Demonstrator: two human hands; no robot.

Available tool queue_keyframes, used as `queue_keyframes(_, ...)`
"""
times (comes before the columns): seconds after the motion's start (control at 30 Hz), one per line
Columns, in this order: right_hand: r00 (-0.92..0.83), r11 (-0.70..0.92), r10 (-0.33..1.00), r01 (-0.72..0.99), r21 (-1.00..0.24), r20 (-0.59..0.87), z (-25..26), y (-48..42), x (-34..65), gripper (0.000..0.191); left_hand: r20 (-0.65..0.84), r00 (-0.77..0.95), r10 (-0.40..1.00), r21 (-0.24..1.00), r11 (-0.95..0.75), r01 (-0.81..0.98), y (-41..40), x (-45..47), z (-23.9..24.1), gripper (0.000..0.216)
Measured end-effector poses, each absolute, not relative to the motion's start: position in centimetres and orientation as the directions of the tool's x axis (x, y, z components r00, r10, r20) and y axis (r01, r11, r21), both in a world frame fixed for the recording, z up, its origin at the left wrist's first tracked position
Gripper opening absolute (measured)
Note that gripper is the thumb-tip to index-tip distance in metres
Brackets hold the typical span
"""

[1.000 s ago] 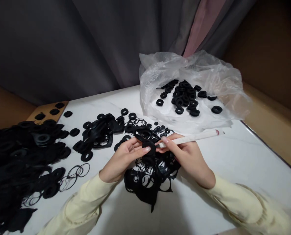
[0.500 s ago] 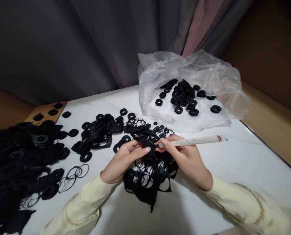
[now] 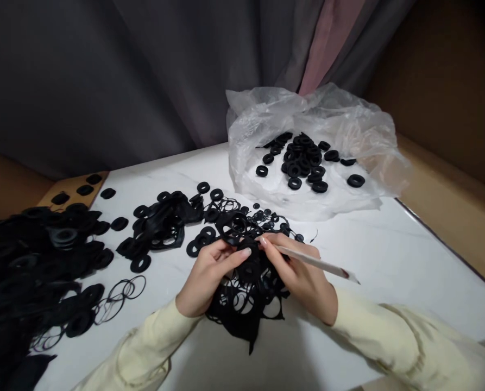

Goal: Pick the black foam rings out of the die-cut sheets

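My left hand (image 3: 212,274) is closed on a black rubber grommet (image 3: 250,267), its thumb lying across the top. Close beside it, my right hand (image 3: 301,274) grips a slim white pen-like stick (image 3: 319,264), whose outer end slants down to the right. The right fingertips meet the black rubber near the left thumb; the stick's inner end is hidden by the fingers. Beneath both hands lies a heap of black rubber scrap (image 3: 238,323), with thin rings and punched sheet. Small black discs (image 3: 266,217) are scattered just beyond the hands.
A clear plastic bag (image 3: 372,130) with several black grommets (image 3: 301,157) on it lies at the back right. A large black rubber pile (image 3: 30,271) covers the left of the white table (image 3: 409,255). Grey curtains (image 3: 144,81) hang behind, and brown panels flank both sides.
My right hand has turned, so the stick's outer end swings down toward me. Both hands have drawn closer together. A thin dark strip now shows on the table right of the discs.
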State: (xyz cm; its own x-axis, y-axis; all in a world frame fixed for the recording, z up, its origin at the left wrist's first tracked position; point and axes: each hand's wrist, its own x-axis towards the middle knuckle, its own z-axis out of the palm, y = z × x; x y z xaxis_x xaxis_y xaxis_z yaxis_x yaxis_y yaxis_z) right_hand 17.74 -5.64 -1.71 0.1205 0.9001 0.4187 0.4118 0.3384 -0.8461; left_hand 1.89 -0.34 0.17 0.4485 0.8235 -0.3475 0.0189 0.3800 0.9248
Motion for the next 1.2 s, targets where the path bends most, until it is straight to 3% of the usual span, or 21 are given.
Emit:
queue_keyframes(0.2,0.112,0.400,0.860,0.457,-0.795,0.498,-1.6,-5.6,17.5,0.017,-0.411,0.644,0.645,0.792,0.602,-0.097,0.6,1.4,-0.6,0.022)
queue_keyframes(0.37,0.095,0.432,0.845,0.459,-0.776,0.527,-1.5,-5.8,17.4,0.017,-0.393,0.703,0.593,0.753,0.647,-0.125,0.7,1.2,-0.7,0.016)
queue_keyframes(0.8,-0.004,0.508,0.754,0.639,-0.578,0.657,-3.1,-5.7,17.0,0.019,-0.390,0.714,0.582,0.808,0.588,-0.038,0.2,1.3,-0.5,0.014)
queue_keyframes(1.2,-0.054,0.496,0.764,0.688,-0.531,0.643,-3.2,-5.6,17.2,0.022,-0.373,0.673,0.638,0.914,0.379,0.147,0.1,1.5,0.3,0.023)
